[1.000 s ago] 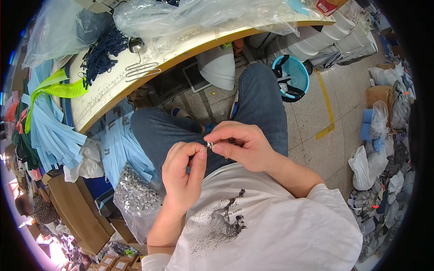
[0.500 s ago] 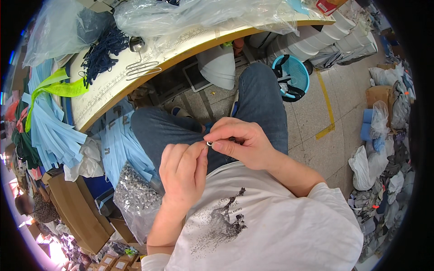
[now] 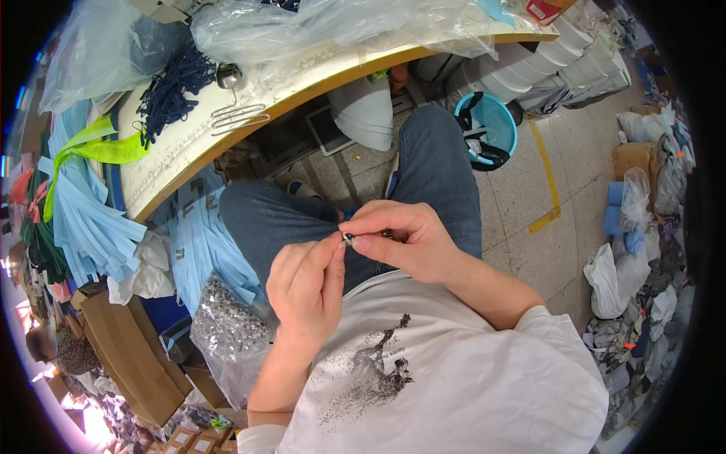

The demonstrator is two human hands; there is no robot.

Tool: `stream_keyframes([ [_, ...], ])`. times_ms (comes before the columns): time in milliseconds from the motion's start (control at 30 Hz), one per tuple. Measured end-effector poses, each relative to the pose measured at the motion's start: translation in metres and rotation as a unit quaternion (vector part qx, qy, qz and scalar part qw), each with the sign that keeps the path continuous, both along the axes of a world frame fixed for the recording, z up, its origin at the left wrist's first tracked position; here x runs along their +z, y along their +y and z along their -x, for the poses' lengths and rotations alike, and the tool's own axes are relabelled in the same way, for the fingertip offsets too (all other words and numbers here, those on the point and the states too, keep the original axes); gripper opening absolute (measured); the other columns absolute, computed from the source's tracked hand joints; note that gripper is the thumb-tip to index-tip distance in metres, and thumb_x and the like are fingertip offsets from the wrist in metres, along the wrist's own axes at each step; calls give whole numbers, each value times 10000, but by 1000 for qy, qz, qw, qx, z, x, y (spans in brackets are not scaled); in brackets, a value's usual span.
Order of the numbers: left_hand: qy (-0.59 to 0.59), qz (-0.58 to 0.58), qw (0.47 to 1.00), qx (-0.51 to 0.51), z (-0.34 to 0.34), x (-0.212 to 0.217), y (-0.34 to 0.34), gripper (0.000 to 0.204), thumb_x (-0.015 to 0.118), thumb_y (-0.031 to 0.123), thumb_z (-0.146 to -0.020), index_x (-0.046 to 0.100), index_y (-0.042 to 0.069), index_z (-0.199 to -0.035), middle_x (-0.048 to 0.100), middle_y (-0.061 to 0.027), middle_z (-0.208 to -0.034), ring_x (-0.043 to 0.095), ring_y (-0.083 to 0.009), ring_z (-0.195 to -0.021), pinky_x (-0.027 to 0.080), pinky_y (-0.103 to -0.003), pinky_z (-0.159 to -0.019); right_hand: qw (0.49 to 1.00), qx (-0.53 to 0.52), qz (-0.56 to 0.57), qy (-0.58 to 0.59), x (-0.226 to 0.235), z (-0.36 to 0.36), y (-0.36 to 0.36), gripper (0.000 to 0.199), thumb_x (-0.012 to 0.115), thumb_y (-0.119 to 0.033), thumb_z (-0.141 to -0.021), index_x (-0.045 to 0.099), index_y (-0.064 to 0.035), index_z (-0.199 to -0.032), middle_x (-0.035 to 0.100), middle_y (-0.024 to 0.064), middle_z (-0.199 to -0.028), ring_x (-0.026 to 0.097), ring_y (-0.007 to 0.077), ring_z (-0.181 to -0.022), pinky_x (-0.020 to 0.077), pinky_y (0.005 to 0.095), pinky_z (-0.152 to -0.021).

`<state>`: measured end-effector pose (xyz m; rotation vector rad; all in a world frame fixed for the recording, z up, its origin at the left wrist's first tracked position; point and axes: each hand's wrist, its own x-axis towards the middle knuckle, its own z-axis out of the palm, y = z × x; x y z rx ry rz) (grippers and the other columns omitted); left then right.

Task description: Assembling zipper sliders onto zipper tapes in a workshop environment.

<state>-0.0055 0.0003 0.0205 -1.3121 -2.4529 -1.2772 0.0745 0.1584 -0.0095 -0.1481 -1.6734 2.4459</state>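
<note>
Above my lap, my left hand and my right hand meet at the fingertips. Pinched between them is a small shiny metal piece with a dark part, too small to name. My left thumb and forefinger press on it from the left, while my right thumb and forefinger grip it from the right. A bit of something dark shows inside the curl of my right fingers, mostly hidden. By my left forearm lies a clear plastic bag filled with many small silvery and dark pieces.
A curved-looking white table bears plastic sheeting, dark blue cords and a bent wire rack. Light blue strips hang at its left. A blue basket stands on the floor; a cardboard box lies at left.
Both hands stay in nearly the same place, shifted very slightly left. The small metal piece has turned a little between the fingertips and shows more of its dark part.
</note>
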Motion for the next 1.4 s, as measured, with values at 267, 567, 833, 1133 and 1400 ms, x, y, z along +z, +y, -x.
stream_keyframes([
  [267, -97, -14, 995, 34, -8, -1, 4, 246, 713, -45, -734, 662, -18, -972, 655, -108, -846, 607, -253, -701, 473, -322, -629, 992, 0, 89, -86, 1, 0, -1, 141, 666, -88, -893, 660, -16, -1013, 635, 7, -864, 517, 34, -673, 411, 175, -547],
  [567, 20, -51, 998, -15, 3, -13, 0, 202, 713, -71, -679, 599, -3, -832, 661, -115, -868, 593, -200, -711, 452, -238, -603, 993, 14, 69, -93, -5, 2, -5, 99, 609, -122, -940, 600, -32, -980, 572, -31, -780, 467, 12, -622, 377, 166, -522],
  [833, -228, -162, 958, -55, 2, -24, -4, 252, 690, -106, -658, 613, -11, -878, 659, -116, -861, 566, -161, -663, 463, -255, -583, 990, -10, 83, -118, 1, 3, -3, 88, 579, -107, -954, 554, -40, -1007, 552, -45, -835, 395, -14, -582, 297, 151, -473],
  [1133, -385, -138, 913, -4, 0, -21, -5, 197, 689, -95, -759, 646, -43, -944, 628, -98, -861, 557, -132, -708, 444, -224, -650, 996, -18, 68, -62, -1, 1, 1, 146, 633, -72, -914, 560, -37, -1036, 586, -3, -947, 530, 39, -832, 450, 187, -727],
  [1400, -355, -104, 929, -18, 0, -24, -5, 168, 688, -71, -798, 660, -42, -961, 636, -82, -885, 570, -115, -726, 454, -221, -669, 999, -16, 27, -26, -4, -1, 3, 184, 660, -67, -894, 564, -35, -1048, 597, -1, -924, 549, 45, -790, 450, 190, -690],
])
